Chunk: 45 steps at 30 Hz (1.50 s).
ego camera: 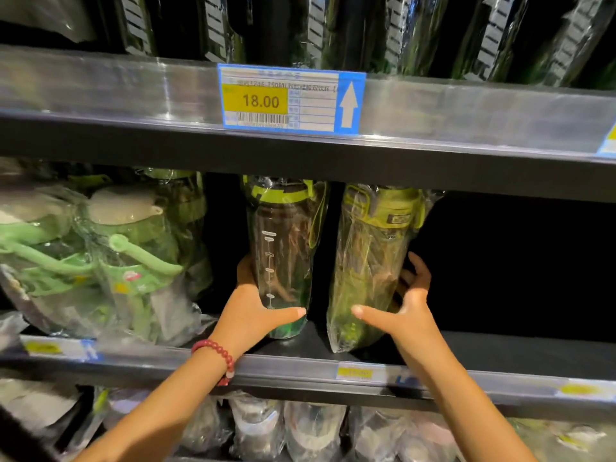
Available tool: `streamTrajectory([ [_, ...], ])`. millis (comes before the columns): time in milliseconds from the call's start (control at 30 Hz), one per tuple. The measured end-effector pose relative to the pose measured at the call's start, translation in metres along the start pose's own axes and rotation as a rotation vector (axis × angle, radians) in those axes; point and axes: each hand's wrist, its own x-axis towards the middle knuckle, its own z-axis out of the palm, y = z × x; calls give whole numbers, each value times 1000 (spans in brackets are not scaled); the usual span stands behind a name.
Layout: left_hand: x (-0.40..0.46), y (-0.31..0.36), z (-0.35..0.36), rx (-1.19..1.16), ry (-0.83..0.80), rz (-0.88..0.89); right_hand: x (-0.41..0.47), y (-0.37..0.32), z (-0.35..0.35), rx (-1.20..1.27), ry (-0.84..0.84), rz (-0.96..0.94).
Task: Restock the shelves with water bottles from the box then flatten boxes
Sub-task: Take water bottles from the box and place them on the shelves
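While shelved | left bottle (pixel 281 248) gripped | right bottle (pixel 370 261) seemingly cupped by hands

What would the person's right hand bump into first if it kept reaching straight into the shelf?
Probably nothing soon: the right hand already grips the wrapped bottle, and behind it the middle shelf looks dark and free, though depth is unclear.
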Motion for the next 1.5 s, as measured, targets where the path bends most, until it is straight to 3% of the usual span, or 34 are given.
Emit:
streamTrajectory([
  [67,-2,-3,2,57,28,-14,-4,-5,-12,-84,-141,136],
  [133,-4,-1,4,88,84,-22,-4,-5,-21,-263,-192,153],
  [267,-6,7,5,94,122,-31,-3,-7,-13,-552,-146,190],
  [433,-2,8,4,132,145,-82,-4,-10,11,-760,-42,93],
  [533,-2,9,-1,160,134,-84,-1,-6,23,-755,1,107],
  [733,9,1,-12,115,195,-104,18,2,36,-807,-67,178],
  [800,14,-10,-13,88,157,-184,25,6,43,-804,-90,231],
  [867,15,-16,-14,53,65,-289,29,11,48,-712,-88,276],
  [933,22,-14,-14,35,129,-201,31,9,53,-530,-72,320],
  [1067,37,-4,-15,-27,223,-124,40,-6,61,-579,-73,209],
  [1500,59,-16,-18,-56,219,-189,56,9,79,-426,-5,132],
])
